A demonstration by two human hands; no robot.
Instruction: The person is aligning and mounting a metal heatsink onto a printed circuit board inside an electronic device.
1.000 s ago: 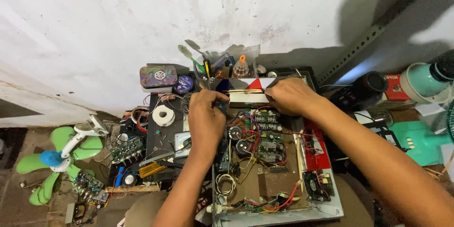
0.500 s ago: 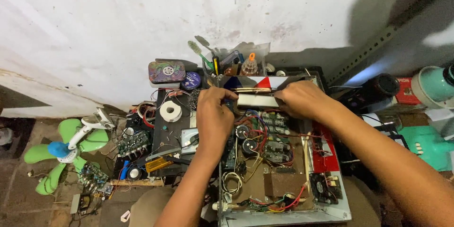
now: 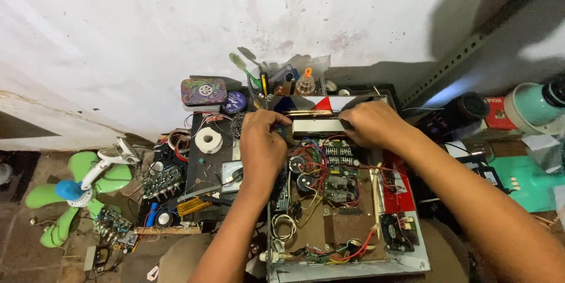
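Note:
An open metal chassis point(image 3: 406, 259) lies in front of me, full of circuit boards, capacitors and red and black wires point(image 3: 321, 171). Both hands reach to its far end. My left hand point(image 3: 262, 144) grips the left end of a long pale rectangular block point(image 3: 318, 125) near the chassis's back wall. My right hand point(image 3: 371, 124) holds the block's right end, fingers curled over it. A small fan point(image 3: 391, 230) sits in the chassis's near right corner.
A clear cup of tools point(image 3: 282, 80) stands behind the chassis by the white wall. A round tin point(image 3: 204, 91), a solder roll point(image 3: 208, 140) and loose boards point(image 3: 162, 181) lie left. A green fan point(image 3: 73, 192) sits far left; a teal device point(image 3: 538, 109) far right.
The view has shifted slightly, so the bench sits a little lower and to the right. Both hands stay on the pale block at the chassis's far end.

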